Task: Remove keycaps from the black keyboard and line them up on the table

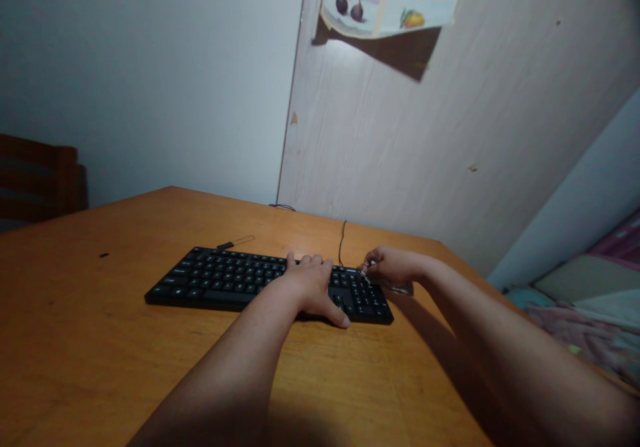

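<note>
A black keyboard (pixel 235 279) lies flat on the wooden table. My left hand (pixel 313 285) spans its right half, fingers over the back edge and thumb at the front edge, holding it. At the keyboard's top right corner my right hand (pixel 393 265) is closed in a pinch on a thin crumpled piece (pixel 400 289), perhaps cloth or tissue. A pale tip of it touches the keys near the number pad, and the rest hangs out below the hand. Its exact kind is not clear.
Behind the keyboard runs a dark cable (pixel 342 241). A small black tag with a loop (pixel 225 245) lies behind its left part. A tiny dark piece (pixel 104 255) is on the table's left. A wooden chair (pixel 37 177) stands left; bedding (pixel 585 327) lies right.
</note>
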Demonstrator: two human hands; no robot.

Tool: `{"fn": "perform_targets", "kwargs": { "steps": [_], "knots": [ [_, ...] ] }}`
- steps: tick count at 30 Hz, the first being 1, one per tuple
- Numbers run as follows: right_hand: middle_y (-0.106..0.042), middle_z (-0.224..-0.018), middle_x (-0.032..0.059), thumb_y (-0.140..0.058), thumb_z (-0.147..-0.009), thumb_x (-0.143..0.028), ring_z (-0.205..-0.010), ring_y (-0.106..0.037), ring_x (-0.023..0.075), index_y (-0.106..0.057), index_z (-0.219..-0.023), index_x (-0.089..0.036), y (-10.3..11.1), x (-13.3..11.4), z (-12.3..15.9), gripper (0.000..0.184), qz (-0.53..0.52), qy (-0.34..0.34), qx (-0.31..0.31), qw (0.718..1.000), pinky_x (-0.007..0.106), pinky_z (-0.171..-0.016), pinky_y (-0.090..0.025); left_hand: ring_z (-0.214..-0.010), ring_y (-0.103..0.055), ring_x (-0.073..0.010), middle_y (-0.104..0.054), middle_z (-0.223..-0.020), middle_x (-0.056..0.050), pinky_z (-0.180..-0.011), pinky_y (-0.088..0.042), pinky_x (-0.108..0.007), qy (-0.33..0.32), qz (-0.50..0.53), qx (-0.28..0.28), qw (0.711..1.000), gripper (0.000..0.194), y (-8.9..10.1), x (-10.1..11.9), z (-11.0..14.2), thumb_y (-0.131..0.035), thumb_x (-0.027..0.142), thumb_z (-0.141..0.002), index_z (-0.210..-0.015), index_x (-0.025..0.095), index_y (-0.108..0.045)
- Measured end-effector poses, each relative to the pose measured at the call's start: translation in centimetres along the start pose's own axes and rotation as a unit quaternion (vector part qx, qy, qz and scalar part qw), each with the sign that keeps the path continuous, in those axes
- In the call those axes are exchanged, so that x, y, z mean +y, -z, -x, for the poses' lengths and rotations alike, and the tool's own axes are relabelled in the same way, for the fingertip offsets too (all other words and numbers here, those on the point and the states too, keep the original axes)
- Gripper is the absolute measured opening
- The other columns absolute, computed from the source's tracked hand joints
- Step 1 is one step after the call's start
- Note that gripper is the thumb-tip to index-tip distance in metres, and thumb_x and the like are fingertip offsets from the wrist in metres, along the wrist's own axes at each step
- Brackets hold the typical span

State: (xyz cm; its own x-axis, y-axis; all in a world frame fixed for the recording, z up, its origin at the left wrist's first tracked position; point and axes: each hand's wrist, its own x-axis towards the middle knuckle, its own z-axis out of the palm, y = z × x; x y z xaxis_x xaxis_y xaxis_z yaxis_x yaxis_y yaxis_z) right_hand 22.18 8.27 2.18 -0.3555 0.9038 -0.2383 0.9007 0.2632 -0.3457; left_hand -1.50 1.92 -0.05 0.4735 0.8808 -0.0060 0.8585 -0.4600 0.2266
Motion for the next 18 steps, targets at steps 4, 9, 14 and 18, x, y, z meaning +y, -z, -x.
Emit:
{"fn": "perform_targets", "kwargs": {
  "steps": [4,9,14,18],
  "knots": [
    [-0.068,-0.074,0.0035,-0.056,-0.075,-0.025,-0.062,-0.057,0.0127,-0.068,-0.085,-0.016,-0.3,-2.1,-1.2,0.018,0.009,0.02,-0.015,1.0,0.02,-0.057,-0.043,-0.132,-0.03,-0.0422,-0.043,-0.139,-0.017,-0.107,-0.003,-0.068,0.004,0.004,0.0,1.0,0.113,-0.1,0.0,0.1,-0.061,0.084,-0.038,-0.131,0.024,-0.042],
    [-0.067,-0.073,0.0027,-0.056,-0.074,-0.025,-0.063,-0.057,0.0126,-0.068,-0.086,-0.017,-0.5,-3.5,-1.6,0.019,0.02,0.051,-0.017,0.998,0.02,-0.058,-0.043,-0.132,-0.03,-0.0417,-0.044,-0.139,-0.017,-0.108,-0.002,-0.066,0.002,0.006,-0.002,1.0,0.113,0.0,-0.1,0.0,-0.061,0.084,-0.038,-0.132,0.024,-0.042],
    [-0.067,-0.072,0.004,-0.055,-0.074,-0.025,-0.058,-0.055,0.0121,-0.068,-0.086,-0.016,-0.2,-2.0,-1.0,0.02,0.011,0.022,-0.019,1.0,0.021,-0.053,-0.042,-0.132,-0.031,-0.0415,-0.043,-0.139,-0.017,-0.107,-0.002,-0.067,-0.001,0.004,0.001,1.0,0.11,-0.4,-0.3,-0.2,-0.062,0.081,-0.042,-0.134,0.024,-0.039],
    [-0.068,-0.073,0.0048,-0.057,-0.074,-0.025,-0.057,-0.056,0.0116,-0.068,-0.086,-0.015,0.3,-0.1,0.1,0.019,0.007,-0.018,-0.02,1.0,0.021,-0.052,-0.042,-0.132,-0.03,-0.0407,-0.043,-0.14,-0.016,-0.108,0.0,-0.066,0.005,0.006,0.001,1.0,0.108,-0.5,-0.4,-0.2,-0.063,0.08,-0.042,-0.133,0.025,-0.04]
  ]
}}
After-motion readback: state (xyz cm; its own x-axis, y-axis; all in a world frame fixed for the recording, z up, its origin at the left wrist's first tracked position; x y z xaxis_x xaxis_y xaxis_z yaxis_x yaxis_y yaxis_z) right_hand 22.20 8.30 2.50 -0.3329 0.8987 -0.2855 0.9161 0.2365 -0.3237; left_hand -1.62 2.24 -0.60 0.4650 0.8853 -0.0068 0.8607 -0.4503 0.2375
